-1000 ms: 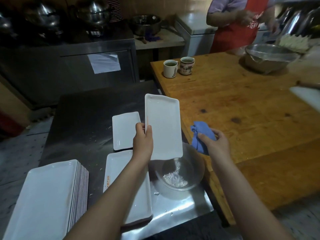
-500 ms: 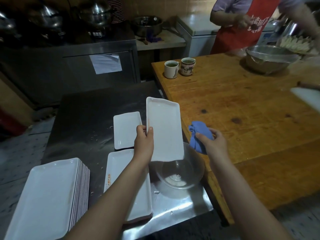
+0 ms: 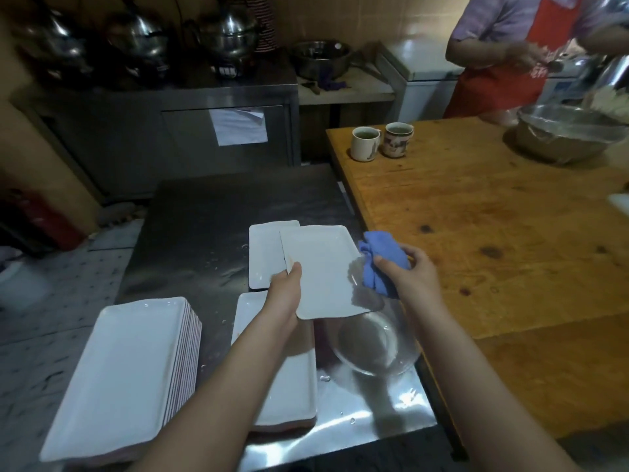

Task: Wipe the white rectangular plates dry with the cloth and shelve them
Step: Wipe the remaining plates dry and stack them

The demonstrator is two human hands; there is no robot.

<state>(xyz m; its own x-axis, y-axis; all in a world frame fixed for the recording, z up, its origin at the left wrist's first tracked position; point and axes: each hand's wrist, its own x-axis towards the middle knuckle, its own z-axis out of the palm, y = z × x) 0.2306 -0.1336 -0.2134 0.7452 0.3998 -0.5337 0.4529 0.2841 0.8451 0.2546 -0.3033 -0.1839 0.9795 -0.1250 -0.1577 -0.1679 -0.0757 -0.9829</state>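
Note:
My left hand [image 3: 284,289] grips a white rectangular plate [image 3: 321,270] by its left edge and holds it nearly flat above the steel counter. My right hand [image 3: 410,272] clutches a bunched blue cloth [image 3: 381,262] right at the plate's right edge. A tall stack of white plates [image 3: 126,373] sits at the near left. A smaller stack [image 3: 289,390] lies under my left forearm. One more white plate [image 3: 263,255] lies flat behind the held one.
A clear glass bowl [image 3: 374,345] stands on the wet steel counter [image 3: 211,233] below the held plate. The wooden table [image 3: 493,233] to the right carries two mugs [image 3: 366,143] and a metal bowl [image 3: 561,137]; a person in a red apron [image 3: 500,73] works there.
The plate was tilted upright over the glass bowl with water draining off; now it is lowered almost flat. My right hand brought the cloth up against the plate's right edge.

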